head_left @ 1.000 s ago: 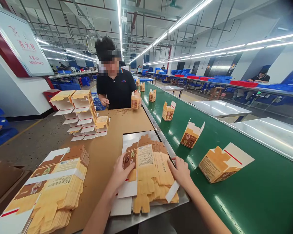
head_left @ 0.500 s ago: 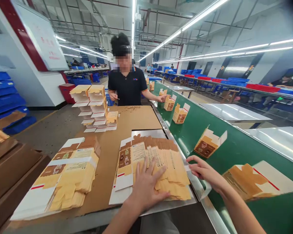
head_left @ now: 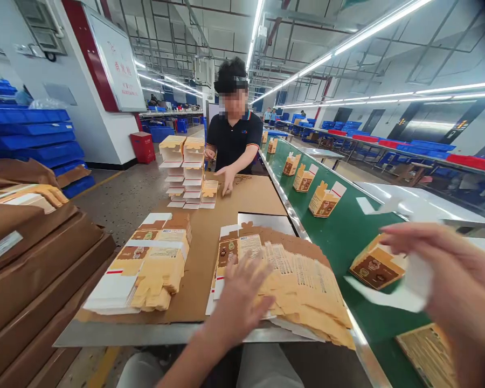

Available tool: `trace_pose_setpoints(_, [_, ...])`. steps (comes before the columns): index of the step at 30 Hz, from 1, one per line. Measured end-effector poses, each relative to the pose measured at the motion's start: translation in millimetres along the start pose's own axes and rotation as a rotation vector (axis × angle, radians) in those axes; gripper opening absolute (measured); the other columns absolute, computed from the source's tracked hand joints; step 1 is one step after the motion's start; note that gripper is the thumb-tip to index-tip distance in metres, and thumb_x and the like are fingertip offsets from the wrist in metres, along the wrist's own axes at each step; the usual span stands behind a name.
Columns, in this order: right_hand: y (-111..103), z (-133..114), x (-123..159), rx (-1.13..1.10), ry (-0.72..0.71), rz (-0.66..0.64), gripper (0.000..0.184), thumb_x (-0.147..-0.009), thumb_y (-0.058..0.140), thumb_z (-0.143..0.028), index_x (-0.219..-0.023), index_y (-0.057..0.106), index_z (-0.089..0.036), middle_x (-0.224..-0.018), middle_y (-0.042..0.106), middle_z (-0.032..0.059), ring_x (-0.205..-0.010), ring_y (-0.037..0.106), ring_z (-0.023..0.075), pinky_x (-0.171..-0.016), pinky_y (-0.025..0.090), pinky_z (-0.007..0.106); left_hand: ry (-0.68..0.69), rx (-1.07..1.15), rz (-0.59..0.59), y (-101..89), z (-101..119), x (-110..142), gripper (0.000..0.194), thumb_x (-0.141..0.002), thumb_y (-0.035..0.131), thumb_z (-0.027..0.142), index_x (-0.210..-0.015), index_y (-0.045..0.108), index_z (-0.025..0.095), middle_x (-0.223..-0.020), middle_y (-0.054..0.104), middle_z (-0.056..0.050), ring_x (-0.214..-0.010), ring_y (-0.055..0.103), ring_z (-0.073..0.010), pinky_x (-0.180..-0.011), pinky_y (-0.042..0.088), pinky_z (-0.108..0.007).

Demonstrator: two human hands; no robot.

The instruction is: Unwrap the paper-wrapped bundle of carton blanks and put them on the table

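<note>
My left hand (head_left: 237,293) lies flat with spread fingers on a fanned stack of flat yellow-brown carton blanks (head_left: 295,280) at the table's near edge. My right hand (head_left: 448,275) is raised over the green conveyor belt (head_left: 347,231), blurred, with a white paper strip (head_left: 392,293) pinched in its fingers. Just beyond that hand an erected open carton (head_left: 375,264) lies on the belt.
A banded bundle of blanks (head_left: 145,267) lies to the left on brown cardboard. Across the table a person in a black shirt (head_left: 234,140) touches a stack of folded cartons (head_left: 184,170). More open cartons (head_left: 325,198) ride the belt. Brown-wrapped packs (head_left: 32,242) sit at left.
My right hand left the blank stack, rose to the right over the belt and now holds a white strip. My left hand stays spread on the stack. The view turned left.
</note>
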State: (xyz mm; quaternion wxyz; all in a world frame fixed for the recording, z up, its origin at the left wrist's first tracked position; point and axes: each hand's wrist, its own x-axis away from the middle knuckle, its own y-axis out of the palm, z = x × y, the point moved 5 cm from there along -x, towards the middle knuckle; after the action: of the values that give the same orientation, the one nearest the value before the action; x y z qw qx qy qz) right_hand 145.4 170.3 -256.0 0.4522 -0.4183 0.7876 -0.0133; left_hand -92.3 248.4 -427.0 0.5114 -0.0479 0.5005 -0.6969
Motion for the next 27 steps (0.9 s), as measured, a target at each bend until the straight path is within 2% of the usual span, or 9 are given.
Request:
trace_pose_setpoints(2, [61, -11, 1, -0.114, -0.055, -0.134, 0.017, -0.08, 0.054, -0.031, -0.082, 0.071, -0.034, -0.08, 0.068, 0.0022, -0.076, 0.059, 0.0197, -0.07, 0.043, 0.037, -0.134, -0.072, 0.144, -49.5, -42, 21, 0.052, -0.092, 0.031, 0.051, -0.14, 0.04, 0.034, -0.151, 0.04, 0.001, -0.142, 0.027, -0.0217, -0.118, 0.013, -0.049])
trace_pose_setpoints(4, [128, -25, 8, -0.163, -0.123, -0.341, 0.019, -0.083, 0.053, -0.034, -0.089, 0.07, -0.028, -0.087, 0.069, 0.0035, -0.082, 0.061, 0.0207, -0.075, 0.045, 0.037, -0.319, -0.156, 0.271, -96.3, -97, 42, 0.049, -0.094, 0.031, 0.043, -0.132, 0.05, 0.02, -0.144, 0.048, -0.011, -0.137, 0.035, -0.0274, -0.113, 0.021, -0.053])
trace_pose_setpoints(6, [194, -43, 20, -0.111, -0.213, -0.539, 0.025, -0.088, 0.045, -0.031, -0.097, 0.066, -0.022, -0.095, 0.069, 0.0066, -0.091, 0.062, 0.0219, -0.082, 0.046, 0.038, -0.453, -0.216, 0.287, -127.9, -150, 57, 0.039, -0.093, 0.041, 0.035, -0.123, 0.055, 0.016, -0.136, 0.053, -0.014, -0.129, 0.043, -0.0297, -0.108, 0.027, -0.057])
trace_pose_setpoints(9, [286, -71, 42, -0.036, -0.336, -0.737, 0.025, -0.088, 0.047, -0.02, -0.106, 0.064, -0.017, -0.1, 0.068, 0.0077, -0.097, 0.061, 0.0202, -0.088, 0.046, 0.035, -0.488, -0.223, 0.14, -140.8, -199, 59, 0.032, -0.089, 0.053, 0.035, -0.116, 0.059, 0.019, -0.124, 0.059, -0.009, -0.118, 0.052, -0.0252, -0.102, 0.037, -0.054])
trace_pose_setpoints(14, [395, -83, 73, 0.151, -0.44, -0.954, 0.025, -0.086, 0.063, -0.021, -0.11, 0.062, -0.015, -0.115, 0.063, 0.0077, -0.111, 0.057, 0.024, -0.096, 0.043, 0.046, -0.405, -0.166, 0.011, -128.9, -219, 41, 0.031, -0.085, 0.06, 0.041, -0.102, 0.062, 0.016, -0.104, 0.064, -0.006, -0.103, 0.059, -0.0219, -0.095, 0.044, -0.049])
trace_pose_setpoints(17, [422, -71, 79, 0.24, -0.45, -0.998, 0.025, -0.087, 0.064, -0.033, -0.105, 0.063, -0.016, -0.117, 0.062, 0.0072, -0.113, 0.055, 0.0258, -0.097, 0.042, 0.051, -0.338, -0.039, 0.038, -122.1, -223, 38, 0.026, -0.087, 0.057, 0.039, -0.094, 0.063, 0.015, -0.097, 0.065, -0.004, -0.093, 0.061, -0.0182, -0.087, 0.049, -0.043])
trace_pose_setpoints(20, [430, -62, 80, 0.199, -0.437, -1.027, 0.021, -0.089, 0.06, -0.034, -0.099, 0.063, -0.015, -0.108, 0.064, 0.0056, -0.105, 0.059, 0.023, -0.094, 0.044, 0.048, -0.297, 0.121, 0.128, -112.8, -227, 41, 0.025, -0.089, 0.055, 0.038, -0.09, 0.062, 0.014, -0.09, 0.064, -0.003, -0.084, 0.062, -0.0156, -0.079, 0.052, -0.037])
trace_pose_setpoints(24, [425, -47, 80, -0.042, -0.347, -1.047, 0.022, -0.091, 0.059, -0.035, -0.085, 0.063, -0.014, -0.084, 0.065, 0.0003, -0.081, 0.063, 0.016, -0.078, 0.051, 0.037, -0.25, 0.354, 0.205, -97.5, -224, 40, 0.026, -0.088, 0.056, 0.039, -0.083, 0.061, 0.014, -0.077, 0.061, 0.001, -0.068, 0.059, -0.0111, -0.065, 0.051, -0.029])
trace_pose_setpoints(27, [408, -21, 71, -0.267, -0.198, -0.927, 0.027, -0.092, 0.056, -0.04, -0.085, 0.061, -0.014, -0.078, 0.062, -0.0015, -0.068, 0.06, 0.0127, -0.066, 0.051, 0.03, -0.259, 0.497, 0.332, -100.2, -227, 40, 0.026, -0.088, 0.056, 0.04, -0.088, 0.061, 0.014, -0.078, 0.061, 0.001, -0.064, 0.057, -0.0098, -0.06, 0.051, -0.027])
